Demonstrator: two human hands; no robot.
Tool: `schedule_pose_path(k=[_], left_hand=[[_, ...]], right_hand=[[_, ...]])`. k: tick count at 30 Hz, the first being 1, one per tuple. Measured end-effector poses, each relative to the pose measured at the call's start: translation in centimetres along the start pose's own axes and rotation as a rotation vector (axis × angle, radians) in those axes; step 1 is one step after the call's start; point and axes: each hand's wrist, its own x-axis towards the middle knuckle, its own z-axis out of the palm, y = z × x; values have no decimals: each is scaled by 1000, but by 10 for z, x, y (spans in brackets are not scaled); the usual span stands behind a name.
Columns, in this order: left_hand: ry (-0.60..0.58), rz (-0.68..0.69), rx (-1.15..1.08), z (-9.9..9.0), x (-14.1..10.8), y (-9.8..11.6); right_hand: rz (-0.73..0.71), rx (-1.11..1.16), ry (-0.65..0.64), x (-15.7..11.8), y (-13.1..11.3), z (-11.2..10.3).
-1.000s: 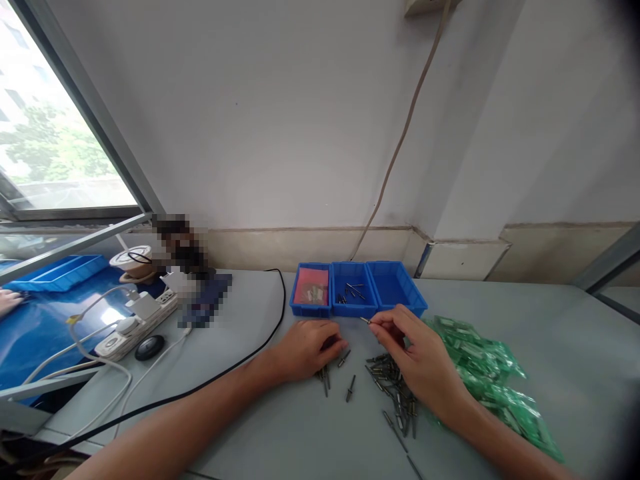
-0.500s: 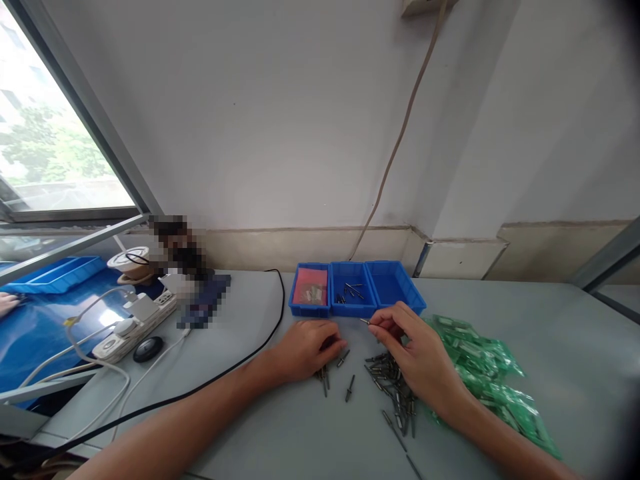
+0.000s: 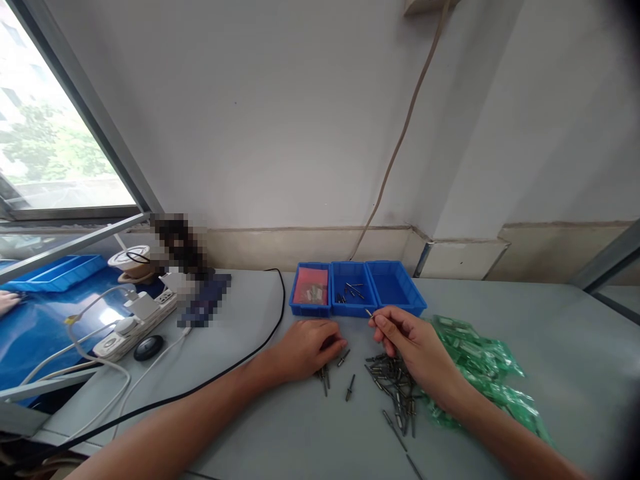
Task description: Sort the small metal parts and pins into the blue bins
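Note:
Between the thumb and fingers of my right hand is a small metal rivet, its tip pointing up and left, just in front of the blue bins. Below that hand a pile of metal rivets lies on the grey table. My left hand rests on the table with its fingers curled down over a few rivets; whether it grips any is hidden. Two loose rivets lie between the hands, one of them nearer the front. The middle blue bin holds several rivets.
Left of it, a blue bin holds a pink card and a small bag; the right bin is beside it. Green plastic bags lie at right. A black cable, power strip and black mouse are at left.
My right hand has turned and shifted slightly, and the rivet in its fingertips now tilts more upward. My left hand has stayed in place.

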Motion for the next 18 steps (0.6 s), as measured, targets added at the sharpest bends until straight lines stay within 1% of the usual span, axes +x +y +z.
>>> schedule_pose_path(k=[6, 10, 14, 18], left_hand=[[7, -8, 1, 0, 0, 1], [0, -11, -5, 0, 0, 1], [2, -17, -3, 0, 0, 0], [13, -8, 5, 2, -1, -1]], right_hand=[[122, 195, 1, 0, 0, 0], [148, 253, 2, 0, 0, 0], [128, 242, 23, 2, 0, 1], [75, 125, 56, 2, 3, -1]])
